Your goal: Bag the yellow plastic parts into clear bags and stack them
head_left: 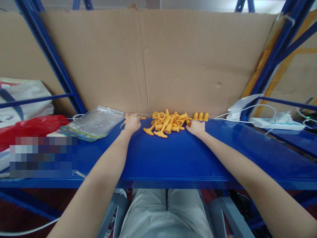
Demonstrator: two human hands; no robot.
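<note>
My left hand (133,123) is closed around a corkscrew (122,125) at the back of the blue shelf. Its metal spiral sticks out to the left, and parts of its orange-yellow handle show past my fingers. To the right of that hand lies a heap of orange-yellow plastic corkscrew parts (167,123), some with T-shaped handles, others with bell-shaped open ends. My right hand (196,127) is at the heap's right edge, fingers curled on an orange-yellow bell-shaped part (188,123). Just behind it, three small orange-yellow cups (200,116) stand in a row.
A clear plastic bag (95,122) lies left of my left hand, near a red bag (37,127). On the right are a white power strip (277,123) and cables. A cardboard sheet (185,59) closes off the back between blue posts (52,56).
</note>
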